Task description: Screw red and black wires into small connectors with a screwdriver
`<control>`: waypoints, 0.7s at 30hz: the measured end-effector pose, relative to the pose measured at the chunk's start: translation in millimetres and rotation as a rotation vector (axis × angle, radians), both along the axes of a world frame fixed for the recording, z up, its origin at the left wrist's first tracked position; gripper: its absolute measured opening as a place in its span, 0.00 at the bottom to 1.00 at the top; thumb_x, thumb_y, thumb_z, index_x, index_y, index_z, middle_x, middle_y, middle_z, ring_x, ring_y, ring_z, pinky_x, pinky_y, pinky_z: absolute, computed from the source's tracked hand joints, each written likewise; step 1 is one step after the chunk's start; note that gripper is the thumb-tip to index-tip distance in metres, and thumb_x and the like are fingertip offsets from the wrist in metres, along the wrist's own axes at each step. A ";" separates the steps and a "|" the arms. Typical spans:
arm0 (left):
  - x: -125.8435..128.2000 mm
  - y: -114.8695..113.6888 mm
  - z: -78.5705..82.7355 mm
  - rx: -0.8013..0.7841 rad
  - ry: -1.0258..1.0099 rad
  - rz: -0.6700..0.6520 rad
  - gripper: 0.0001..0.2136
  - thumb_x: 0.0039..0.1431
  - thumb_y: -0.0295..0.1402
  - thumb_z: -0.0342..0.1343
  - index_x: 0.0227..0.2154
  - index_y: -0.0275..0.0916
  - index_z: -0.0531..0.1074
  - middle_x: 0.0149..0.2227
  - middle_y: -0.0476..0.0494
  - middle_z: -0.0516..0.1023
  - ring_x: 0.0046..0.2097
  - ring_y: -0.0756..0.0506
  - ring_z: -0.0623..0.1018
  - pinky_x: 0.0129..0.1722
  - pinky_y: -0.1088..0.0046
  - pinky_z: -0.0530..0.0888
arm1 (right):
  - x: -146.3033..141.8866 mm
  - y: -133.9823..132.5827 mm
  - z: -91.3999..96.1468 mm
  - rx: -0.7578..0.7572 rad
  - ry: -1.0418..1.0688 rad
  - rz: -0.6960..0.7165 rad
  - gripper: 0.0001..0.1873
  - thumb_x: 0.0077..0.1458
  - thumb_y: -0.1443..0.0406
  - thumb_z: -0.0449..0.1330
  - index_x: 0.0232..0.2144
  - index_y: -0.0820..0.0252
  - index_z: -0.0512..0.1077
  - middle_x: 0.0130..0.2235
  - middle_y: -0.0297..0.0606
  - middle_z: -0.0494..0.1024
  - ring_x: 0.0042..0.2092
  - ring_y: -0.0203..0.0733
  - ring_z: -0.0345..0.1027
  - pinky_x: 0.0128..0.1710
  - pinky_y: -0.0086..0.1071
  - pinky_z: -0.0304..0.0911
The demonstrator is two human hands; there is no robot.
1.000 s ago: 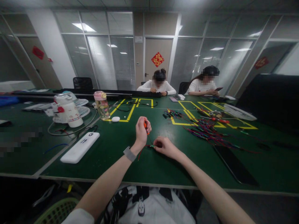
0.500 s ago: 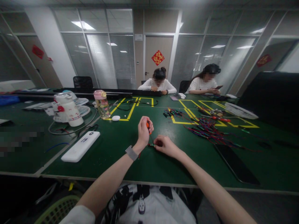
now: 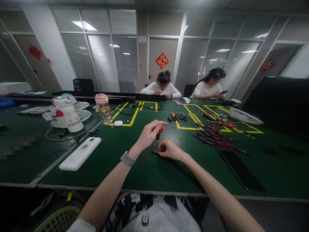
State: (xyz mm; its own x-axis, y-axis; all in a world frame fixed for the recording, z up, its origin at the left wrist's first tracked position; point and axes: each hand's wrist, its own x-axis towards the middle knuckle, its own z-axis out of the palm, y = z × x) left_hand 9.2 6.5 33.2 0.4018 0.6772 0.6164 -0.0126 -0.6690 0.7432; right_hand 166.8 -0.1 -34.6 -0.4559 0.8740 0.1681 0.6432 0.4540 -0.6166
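My left hand is closed around the upper part of an orange and black screwdriver, its index finger stretched out to the right over the handle. The screwdriver stands nearly upright, shaft down at a small green circuit board on the table. My right hand rests on the table and pinches the right end of that board; its fingertips partly cover it. A red wire runs from the board's left end and curls toward me. Whether the tip sits in a screw is too small to tell.
Right of my hands lie a heap of wired boards, a smaller heap and a black phone. To the left are a white power bank, a pink-lidded bottle and a white jug. Two people sit across the green table.
The screwdriver has swung from a slant to nearly upright. My left hand has turned over its handle, with the index finger now extended. The red wire shows more fully.
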 end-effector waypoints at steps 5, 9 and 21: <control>-2.4 -1.6 3.7 0.018 0.084 -0.038 0.13 0.65 0.34 0.45 0.42 0.38 0.74 0.37 0.43 0.73 0.37 0.47 0.76 0.38 0.72 0.72 | -2.0 9.5 8.4 -0.056 -0.094 0.074 0.07 0.38 0.74 0.61 0.25 0.63 0.74 0.22 0.30 0.71 0.25 0.32 0.64 0.25 0.23 0.57; -4.3 -0.9 5.8 0.037 0.127 -0.038 0.13 0.65 0.33 0.45 0.42 0.38 0.74 0.37 0.43 0.73 0.37 0.47 0.76 0.38 0.73 0.72 | -4.6 13.0 13.7 -0.081 -0.154 0.108 0.08 0.37 0.73 0.62 0.25 0.62 0.73 0.22 0.30 0.70 0.25 0.33 0.64 0.23 0.24 0.58; -4.4 -7.0 10.4 0.073 0.236 -0.048 0.14 0.65 0.32 0.43 0.44 0.37 0.73 0.39 0.42 0.75 0.38 0.47 0.75 0.39 0.73 0.71 | -9.5 14.4 17.4 -0.062 -0.207 0.105 0.10 0.33 0.73 0.65 0.25 0.62 0.72 0.26 0.31 0.70 0.27 0.33 0.62 0.22 0.25 0.57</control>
State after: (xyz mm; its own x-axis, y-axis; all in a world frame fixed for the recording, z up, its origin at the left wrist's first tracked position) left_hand 4.8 -0.5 43.7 0.5714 0.6107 0.5483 0.1226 -0.7241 0.6787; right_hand 157.3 14.3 -17.2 -0.5635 0.8260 0.0091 0.7101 0.4900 -0.5056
